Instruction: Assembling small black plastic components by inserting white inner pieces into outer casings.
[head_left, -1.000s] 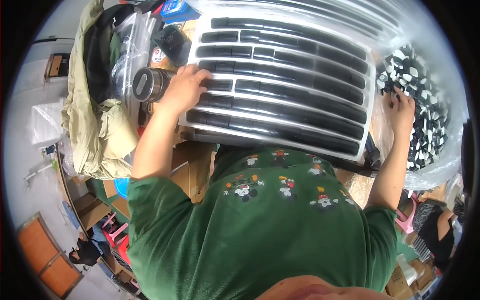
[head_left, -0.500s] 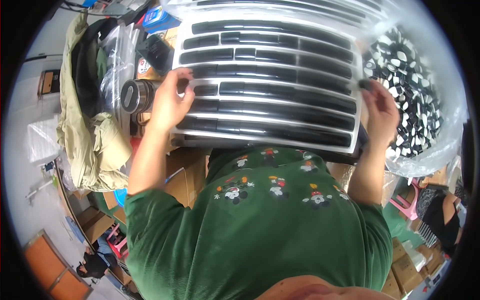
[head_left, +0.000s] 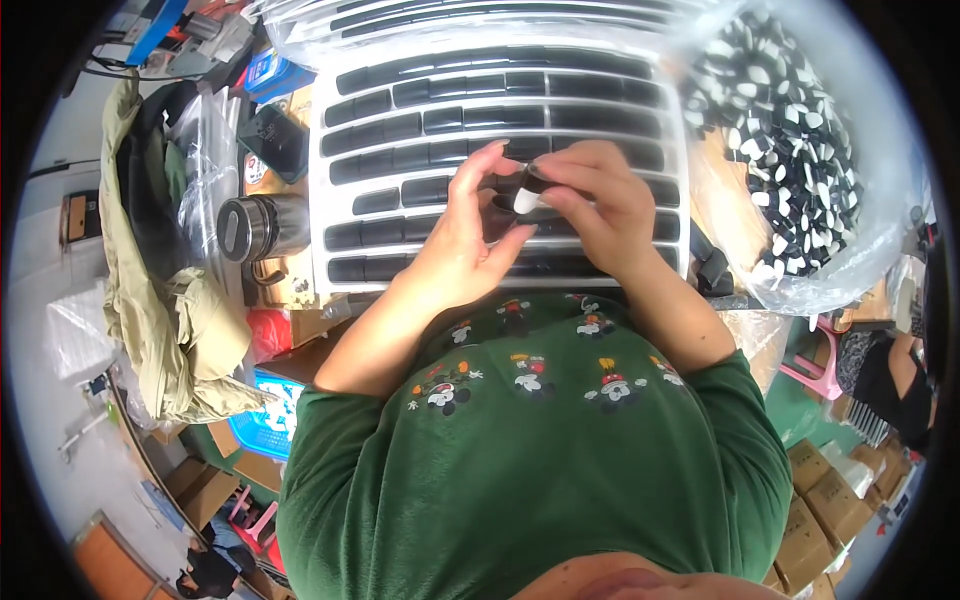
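Observation:
A white tray [head_left: 318, 205] lies before me, bearing several curved rows of glossy black pieces [head_left: 450, 122]. Over its middle, my right hand [head_left: 607, 205] pinches a small black-and-white piece [head_left: 527, 197] between thumb and fingers. My left hand [head_left: 465, 235] is close beside that piece, its thumb and fingers curved apart over the rows; whether a fingertip touches the piece I cannot tell. One lower row shows a gap near its left end. Both hands cover part of the lower rows.
Loose black-and-white pieces [head_left: 800, 150] fill a clear plastic bag [head_left: 845, 290] on the right. Left of the tray are a steel cup [head_left: 262, 228], a dark phone-like box [head_left: 275, 142] and a beige cloth [head_left: 190, 330]. Plastic wrap covers another tray [head_left: 480, 18] behind.
My right hand has come in from the tray's right edge, carrying the small piece to the middle. From the left edge, my left hand has moved inward to meet it.

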